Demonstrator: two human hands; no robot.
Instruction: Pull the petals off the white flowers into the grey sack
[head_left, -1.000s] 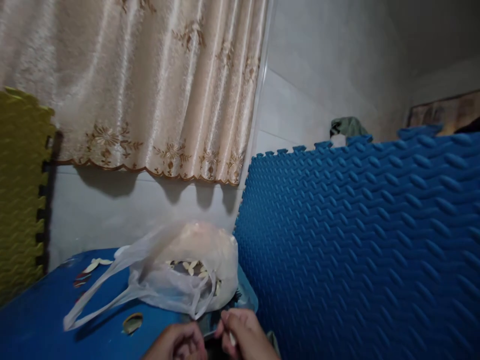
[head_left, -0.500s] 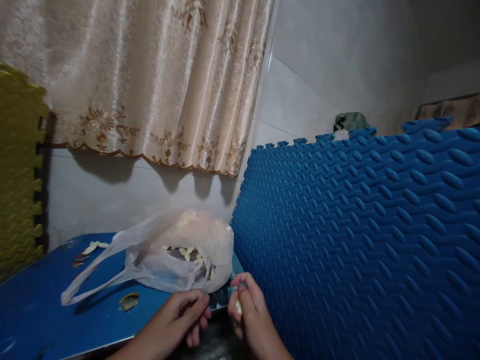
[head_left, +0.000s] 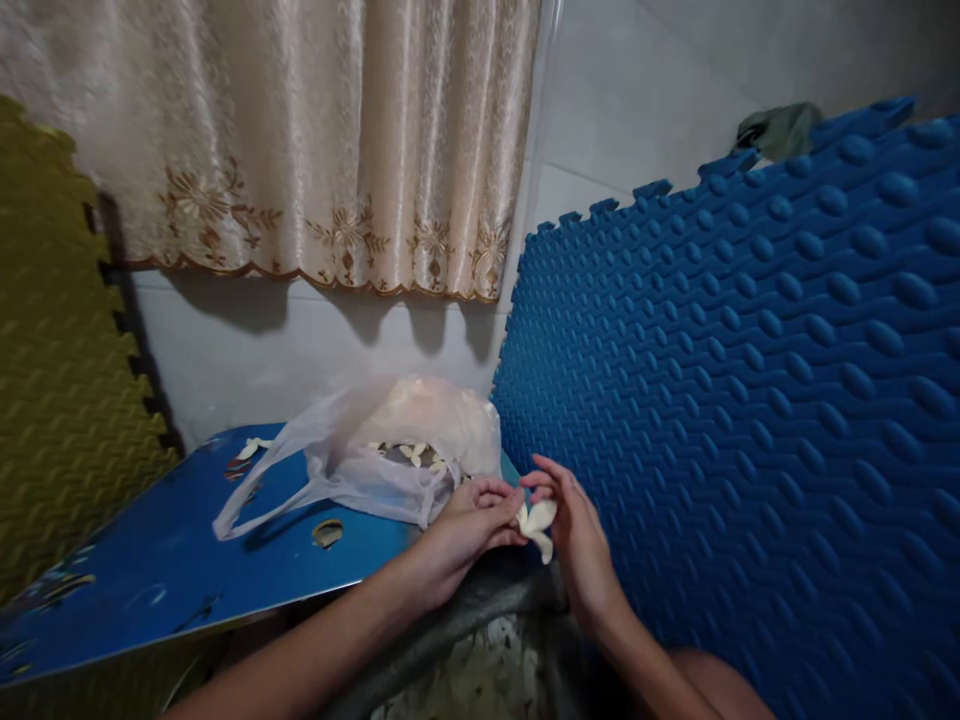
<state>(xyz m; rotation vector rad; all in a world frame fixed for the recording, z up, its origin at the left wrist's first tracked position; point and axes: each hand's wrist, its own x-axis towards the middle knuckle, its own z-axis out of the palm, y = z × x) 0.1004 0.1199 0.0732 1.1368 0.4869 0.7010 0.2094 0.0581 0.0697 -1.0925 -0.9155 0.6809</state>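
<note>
A small white petal-shaped piece with several lobes (head_left: 538,520) is pinched between the thumb and fingers of my left hand (head_left: 476,520). Just to its right, my right hand (head_left: 581,535) has its fingers stretched out and apart, very near the piece; whether they touch it is hard to tell. Behind my left hand, a thin white plastic bag (head_left: 375,490) lies on its side on the blue tabletop (head_left: 187,560). Similar white pieces (head_left: 416,455) show through the bag's opening.
A blue foam mat (head_left: 720,400) stands upright along the right, and a yellow one (head_left: 67,330) at the left. A beige curtain (head_left: 337,150) hangs over the tiled wall. More white pieces (head_left: 253,447) lie at the table's back left. A dark grey rim (head_left: 480,605) lies below my hands.
My view has shifted, and the bag now appears farther right. My hands have come together; the white piece, earlier in my curled right hand, now shows in my left. My right fingers have opened.
</note>
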